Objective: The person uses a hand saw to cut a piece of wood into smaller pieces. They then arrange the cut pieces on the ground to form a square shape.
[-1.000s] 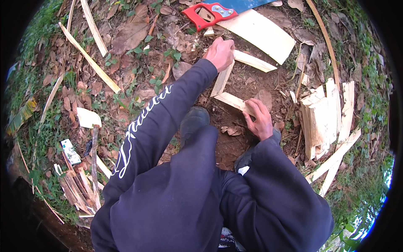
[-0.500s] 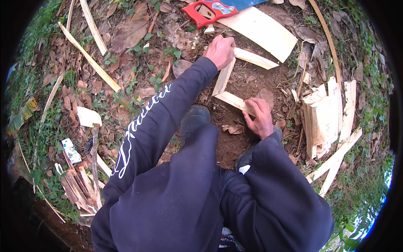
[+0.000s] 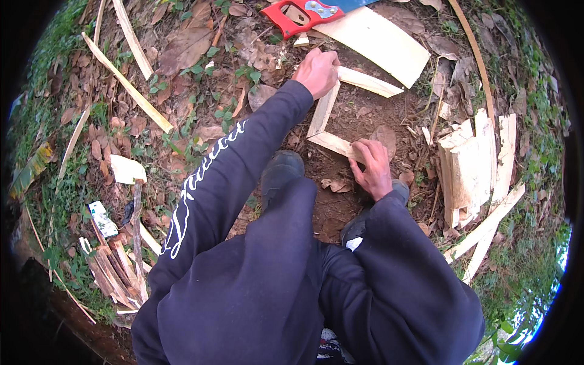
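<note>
Where wooden strips (image 3: 370, 82) lie, brown soil (image 3: 330, 213) shows among dry leaves (image 3: 184, 50).

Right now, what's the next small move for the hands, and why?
Probably ease the left hand off the upper corner: it hides whether the top strip and side strip meet there. The lower corner is in view, and the right hand is at the lower strip's other end, likely able to steady it.

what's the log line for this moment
left hand: at upper strip | right hand: at lower strip | red-handled saw: near pale board
</note>
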A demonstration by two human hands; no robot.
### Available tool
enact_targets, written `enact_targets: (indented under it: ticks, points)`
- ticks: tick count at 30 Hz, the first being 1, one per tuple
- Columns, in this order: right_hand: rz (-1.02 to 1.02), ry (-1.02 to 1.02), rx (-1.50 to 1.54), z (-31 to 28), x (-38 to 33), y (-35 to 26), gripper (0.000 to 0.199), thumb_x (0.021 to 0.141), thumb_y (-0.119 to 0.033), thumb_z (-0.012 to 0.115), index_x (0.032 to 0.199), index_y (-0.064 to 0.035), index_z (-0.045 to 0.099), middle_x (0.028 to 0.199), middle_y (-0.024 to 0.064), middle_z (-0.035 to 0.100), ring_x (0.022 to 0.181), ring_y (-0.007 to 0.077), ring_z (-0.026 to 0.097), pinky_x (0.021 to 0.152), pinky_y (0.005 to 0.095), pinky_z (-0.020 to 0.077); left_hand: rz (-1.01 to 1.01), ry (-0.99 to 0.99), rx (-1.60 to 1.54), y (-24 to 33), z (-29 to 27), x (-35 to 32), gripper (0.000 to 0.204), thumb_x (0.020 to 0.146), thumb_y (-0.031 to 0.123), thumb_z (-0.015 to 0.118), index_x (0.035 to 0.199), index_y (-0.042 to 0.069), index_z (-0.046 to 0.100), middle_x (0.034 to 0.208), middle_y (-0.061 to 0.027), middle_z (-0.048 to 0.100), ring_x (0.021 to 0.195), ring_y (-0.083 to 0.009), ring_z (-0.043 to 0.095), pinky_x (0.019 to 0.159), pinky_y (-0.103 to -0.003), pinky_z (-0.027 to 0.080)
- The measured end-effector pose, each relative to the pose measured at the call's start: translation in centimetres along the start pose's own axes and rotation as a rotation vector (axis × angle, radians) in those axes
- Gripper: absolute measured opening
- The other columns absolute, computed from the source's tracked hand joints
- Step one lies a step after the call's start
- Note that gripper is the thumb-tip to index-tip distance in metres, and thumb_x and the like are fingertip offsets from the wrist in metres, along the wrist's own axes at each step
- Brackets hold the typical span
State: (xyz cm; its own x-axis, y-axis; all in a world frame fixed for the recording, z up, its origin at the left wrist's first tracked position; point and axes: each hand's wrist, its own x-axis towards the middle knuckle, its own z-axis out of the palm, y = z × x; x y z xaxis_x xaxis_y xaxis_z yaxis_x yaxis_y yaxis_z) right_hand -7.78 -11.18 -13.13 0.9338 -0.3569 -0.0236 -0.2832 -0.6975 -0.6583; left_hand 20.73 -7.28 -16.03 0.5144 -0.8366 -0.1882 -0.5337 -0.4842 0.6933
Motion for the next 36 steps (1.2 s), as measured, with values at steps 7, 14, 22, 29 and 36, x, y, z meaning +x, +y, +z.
enact_targets:
  ticks: [7,14,22,29,36]
  points:
    - [0.018,0.036,0.001,-0.1,0.0,0.1,0.041,0.077,-0.006,0.076,0.116,-0.0048,0.063,0.118,0.0113,0.06,0.111,0.0319,0.057,0.095,0.043,0.0446,0.017,0.023,0.034,0.2,0.1,0.0,0.023,0.084,0.02,0.075,0.098,0.004,0.066,0.081,-0.0139,0.06,0.09,-0.0324,0.06,0.083,-0.044,0.049]
    - [0.023,0.054,-0.014,-0.2,0.3,0.2,0.041,0.078,-0.005,0.075,0.117,-0.0049,0.063,0.118,0.0109,0.06,0.113,0.031,0.056,0.096,0.0427,0.0452,0.057,0.031,0.038,-0.3,0.3,0.0,0.022,0.084,0.019,0.075,0.098,0.004,0.066,0.078,-0.0124,0.061,0.088,-0.0314,0.059,0.081,-0.043,0.049]
    - [0.177,0.163,-0.108,-0.3,-0.7,0.1,0.059,0.077,-0.019,0.083,0.128,-0.0063,0.055,0.122,0.0154,0.05,0.117,0.0359,0.047,0.102,0.0469,0.0392,0.043,0.025,0.026,0.1,-0.2,-0.1,0.023,0.084,0.02,0.075,0.098,0.004,0.066,0.078,-0.0117,0.061,0.088,-0.031,0.059,0.08,-0.043,0.048]
    - [0.297,0.201,-0.136,-0.2,-2.6,0.8,0.058,0.078,-0.022,0.082,0.126,-0.0064,0.054,0.119,0.016,0.051,0.114,0.0359,0.047,0.1,0.0485,0.0381,0.045,0.015,0.028,0.1,0.0,0.0,0.023,0.084,0.019,0.075,0.097,0.004,0.065,0.076,-0.011,0.06,0.087,-0.0304,0.059,0.078,-0.043,0.048]
    - [0.28,0.138,-0.157,-0.3,-2.1,0.7,0.049,0.08,-0.025,0.079,0.121,-0.0074,0.059,0.114,0.0124,0.055,0.111,0.032,0.05,0.097,0.0458,0.0377,0.058,0.024,0.037,-0.1,0.0,-0.1,0.023,0.084,0.019,0.075,0.097,0.004,0.065,0.077,-0.0116,0.06,0.086,-0.0306,0.058,0.078,-0.043,0.048]
